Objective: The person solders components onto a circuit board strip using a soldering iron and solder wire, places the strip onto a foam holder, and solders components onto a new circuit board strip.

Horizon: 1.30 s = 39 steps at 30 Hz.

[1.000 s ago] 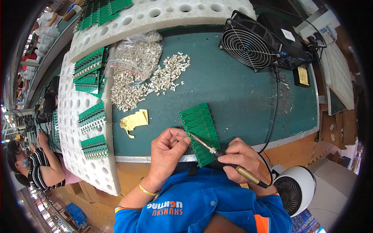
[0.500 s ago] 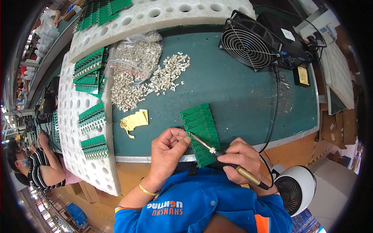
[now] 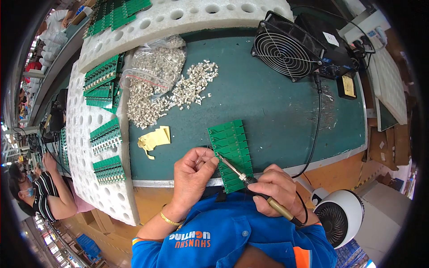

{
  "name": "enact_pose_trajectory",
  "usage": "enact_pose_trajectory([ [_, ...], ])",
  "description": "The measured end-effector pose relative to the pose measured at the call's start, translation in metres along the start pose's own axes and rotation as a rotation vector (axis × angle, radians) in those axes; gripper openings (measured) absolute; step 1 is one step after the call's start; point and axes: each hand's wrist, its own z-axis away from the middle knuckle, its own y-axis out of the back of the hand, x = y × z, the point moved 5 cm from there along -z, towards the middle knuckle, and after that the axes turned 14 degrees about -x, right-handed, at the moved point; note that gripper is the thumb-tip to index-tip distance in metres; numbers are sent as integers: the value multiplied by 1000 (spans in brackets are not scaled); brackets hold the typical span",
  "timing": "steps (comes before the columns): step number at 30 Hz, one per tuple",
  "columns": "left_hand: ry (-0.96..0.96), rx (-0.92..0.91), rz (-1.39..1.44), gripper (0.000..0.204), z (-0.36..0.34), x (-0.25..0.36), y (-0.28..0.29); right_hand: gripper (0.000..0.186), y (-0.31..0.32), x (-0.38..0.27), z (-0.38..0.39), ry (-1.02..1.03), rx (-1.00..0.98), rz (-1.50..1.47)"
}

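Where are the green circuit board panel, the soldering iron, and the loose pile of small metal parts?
Green circuit board panel [image 3: 231, 147], head view, upper middle of the panel.
Soldering iron [image 3: 232, 168], head view, bare metal shaft.
Pile of small metal parts [image 3: 192, 85], head view, middle of the loose heap.

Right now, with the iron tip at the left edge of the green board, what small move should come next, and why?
Probably feed the thin wire in the left hand to the soldering iron tip, which already rests on the green board.

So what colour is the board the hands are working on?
Green, seen in the head view: the circuit board.
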Motion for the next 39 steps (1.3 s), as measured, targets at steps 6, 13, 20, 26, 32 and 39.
enact_pose_trajectory([
  [6, -29, 24, -17, 7, -1, 1, -1, 31, 10, -4, 4, 17, 39, 33],
  [13, -9, 30, 14, 7, 1, 1, 0, 28, 11, -1, 8, 9, 104, 5],
  [20, -24, 42, 64, 12, 0, 0, 2, 28, 4, 11, 14, 8, 126, -93],
  [26, -38, 26, 79, 17, -2, 5, 0, 24, 12, 14, 15, 4, 150, -186],
  [32, -73, -50, 123, 18, -2, 6, -5, 28, 35, 7, 23, 23, 249, -158],
  [39, -55, 31, 78, 23, 1, 1, 9, 26, 117, 7, 27, -133, 665, 297],
])
